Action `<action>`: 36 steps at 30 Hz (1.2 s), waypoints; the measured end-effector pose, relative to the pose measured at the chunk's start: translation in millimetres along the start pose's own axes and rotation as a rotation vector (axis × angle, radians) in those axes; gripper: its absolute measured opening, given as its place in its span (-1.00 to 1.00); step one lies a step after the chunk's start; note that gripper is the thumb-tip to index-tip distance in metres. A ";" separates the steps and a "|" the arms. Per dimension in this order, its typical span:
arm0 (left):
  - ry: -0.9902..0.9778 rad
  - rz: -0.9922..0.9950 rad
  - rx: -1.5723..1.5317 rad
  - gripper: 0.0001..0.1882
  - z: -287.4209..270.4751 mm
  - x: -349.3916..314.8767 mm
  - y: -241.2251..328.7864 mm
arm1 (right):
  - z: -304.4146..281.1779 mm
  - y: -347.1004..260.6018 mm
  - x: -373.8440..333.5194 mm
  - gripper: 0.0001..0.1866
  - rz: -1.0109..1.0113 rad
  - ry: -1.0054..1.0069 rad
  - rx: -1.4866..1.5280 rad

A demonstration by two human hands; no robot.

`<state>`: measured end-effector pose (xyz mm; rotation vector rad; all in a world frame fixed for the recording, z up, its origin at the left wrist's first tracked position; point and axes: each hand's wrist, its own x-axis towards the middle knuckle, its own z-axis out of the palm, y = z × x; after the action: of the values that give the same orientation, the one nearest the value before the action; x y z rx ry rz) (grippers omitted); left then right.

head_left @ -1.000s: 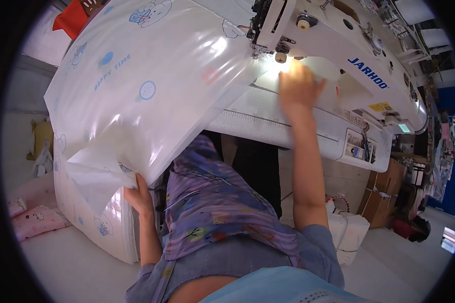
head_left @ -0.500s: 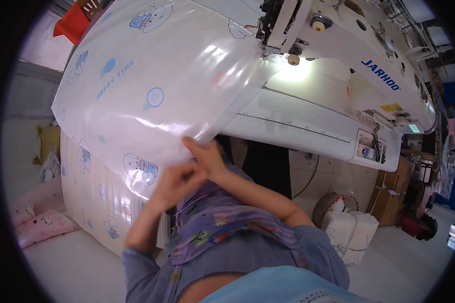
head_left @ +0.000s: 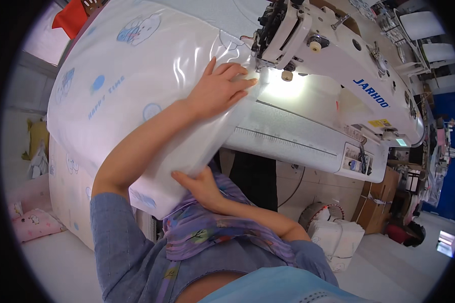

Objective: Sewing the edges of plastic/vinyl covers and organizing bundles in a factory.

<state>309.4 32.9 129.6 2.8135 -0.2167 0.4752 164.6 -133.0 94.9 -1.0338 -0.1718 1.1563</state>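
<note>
A large glossy white sheet (head_left: 131,76) with blue cartoon animals and dots is spread over the sewing table and hangs down at the front left. My left hand (head_left: 220,91) lies on it with fingers spread, close to the needle end of a white sewing machine (head_left: 323,55). Nearer my body, my right hand (head_left: 203,189) grips the sheet's near edge, thumb on top and the other fingers mostly hidden beneath. The sheet's right edge runs from this hand up toward the machine's lit needle area.
The machine bed (head_left: 288,139) carries a ruler along its front edge. Right of my lap stand a tied white bundle (head_left: 336,240) and a cardboard box (head_left: 376,202). Pink printed fabric (head_left: 40,222) lies at the lower left. A red cloth (head_left: 69,19) hangs at the far left.
My left hand has moved from beside my right hand up and forward onto the sheet near the needle. My right hand has shifted slightly nearer my body. The view has turned slightly.
</note>
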 end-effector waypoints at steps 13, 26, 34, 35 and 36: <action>0.042 -0.181 0.018 -0.52 2.2 -14.5 55.5 | -64.9 -43.8 -72.1 -0.67 0.158 -0.028 0.009; 0.306 -0.134 -0.314 -0.74 -45.5 -105.4 41.1 | -74.9 -26.8 -63.6 -0.71 0.027 0.097 0.079; 1.629 -1.364 -1.343 -0.42 -17.2 -429.2 50.6 | -55.5 -35.2 -87.2 -0.80 -0.010 -0.027 -0.225; 1.625 -1.359 -1.347 -0.42 -6.9 -441.0 56.7 | -49.8 -50.1 -96.9 -0.80 -0.055 -0.030 -0.210; 1.282 -1.390 -0.849 -0.36 3.3 -449.4 65.4 | -43.1 -62.0 -106.2 -0.79 -0.098 -0.037 -0.195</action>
<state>-122.2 14.8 -10.6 0.9531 1.2786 1.1725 184.5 -245.7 157.0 -1.1631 -0.3666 1.0850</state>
